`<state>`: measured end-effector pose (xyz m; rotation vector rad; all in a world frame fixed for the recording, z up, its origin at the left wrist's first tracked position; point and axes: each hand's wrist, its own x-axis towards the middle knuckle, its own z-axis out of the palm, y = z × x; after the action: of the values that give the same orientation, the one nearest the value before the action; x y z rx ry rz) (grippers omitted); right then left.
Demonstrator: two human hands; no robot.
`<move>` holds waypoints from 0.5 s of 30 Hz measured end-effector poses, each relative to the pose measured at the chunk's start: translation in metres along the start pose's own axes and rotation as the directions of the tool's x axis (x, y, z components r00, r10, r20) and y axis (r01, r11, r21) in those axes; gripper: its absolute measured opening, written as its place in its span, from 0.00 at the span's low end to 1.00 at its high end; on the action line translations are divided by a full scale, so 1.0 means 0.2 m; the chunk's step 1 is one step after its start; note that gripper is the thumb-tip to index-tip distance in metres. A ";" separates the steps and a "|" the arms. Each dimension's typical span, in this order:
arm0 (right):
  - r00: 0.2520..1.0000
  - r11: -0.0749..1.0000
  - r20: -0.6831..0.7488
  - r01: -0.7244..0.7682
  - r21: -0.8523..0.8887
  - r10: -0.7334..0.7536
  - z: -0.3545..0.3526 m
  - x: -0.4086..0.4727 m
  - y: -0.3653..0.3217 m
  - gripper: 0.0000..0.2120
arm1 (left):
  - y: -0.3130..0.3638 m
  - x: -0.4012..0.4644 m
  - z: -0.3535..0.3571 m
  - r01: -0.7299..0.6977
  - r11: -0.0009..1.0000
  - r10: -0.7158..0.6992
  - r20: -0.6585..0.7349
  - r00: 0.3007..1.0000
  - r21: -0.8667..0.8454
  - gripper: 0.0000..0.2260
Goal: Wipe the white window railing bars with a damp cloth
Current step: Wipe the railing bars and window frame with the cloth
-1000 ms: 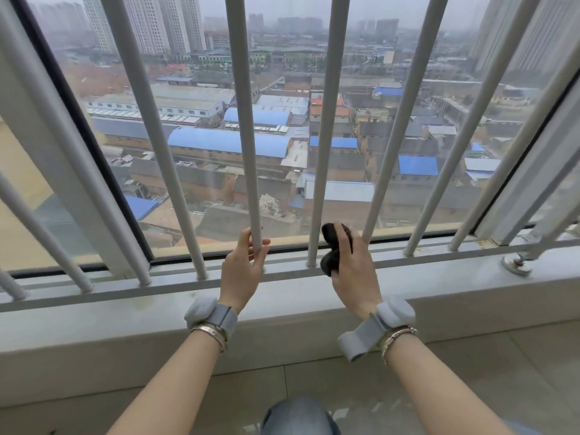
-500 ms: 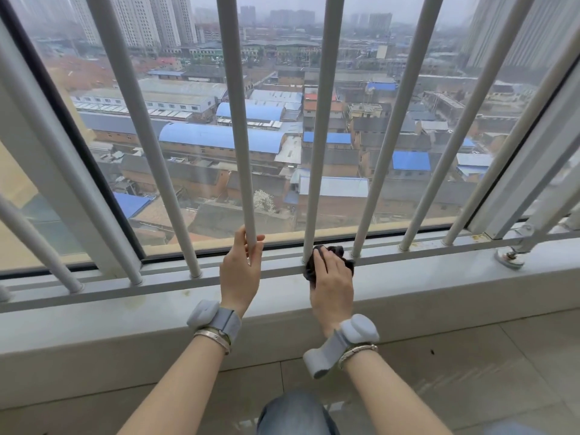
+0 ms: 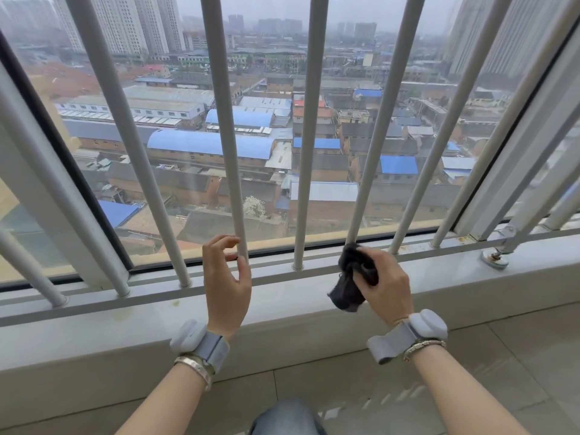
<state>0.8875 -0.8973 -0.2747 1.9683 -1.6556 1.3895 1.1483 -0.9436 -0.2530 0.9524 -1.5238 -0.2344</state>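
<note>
Dark damp cloth (image 3: 351, 279) bunched in right hand (image 3: 384, 285), lower right of centre, pressed at foot of a white bar (image 3: 375, 133). Left hand (image 3: 224, 282) lower centre, fingers loosely curled beside the neighbouring bar (image 3: 224, 127), gripping nothing. Judgement: wrap cloth fully round bar, draw upward with steady pressure; brace left hand on sill (image 3: 131, 318).

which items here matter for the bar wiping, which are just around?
Job:
dark cloth, gripped by right hand
white railing bars
left hand, fingers loosely curled beside a bar

Just around:
window sill
floor bolt mount
wrist bands
</note>
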 end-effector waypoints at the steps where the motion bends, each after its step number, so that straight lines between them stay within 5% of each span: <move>1: 0.989 0.992 -0.092 -0.114 0.049 0.119 -0.04 0.04 -0.04 0.17 | 0.02 0.00 0.02 -0.006 1.000 0.006 0.015 1.000 -0.019 0.15; 4: 0.921 0.929 -0.163 -0.326 0.174 0.354 -0.08 0.18 -0.11 0.20 | 0.08 0.03 0.14 0.027 0.999 -0.020 0.137 0.990 -0.047 0.13; 10: 0.900 0.911 -0.148 -0.411 0.025 0.410 0.10 0.38 -0.16 0.23 | 0.10 0.09 0.34 0.112 0.993 -0.083 0.400 0.913 -0.048 0.20; 15: 0.869 0.858 -0.028 -0.493 -0.141 0.495 0.23 0.15 -0.08 0.22 | 0.07 0.09 0.39 0.095 0.995 -0.080 0.319 0.944 -0.033 0.11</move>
<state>0.9218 -0.9420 -0.2707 1.5276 -2.3092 1.3559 1.0739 -0.9761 -0.2464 0.9790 -1.7615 -0.5066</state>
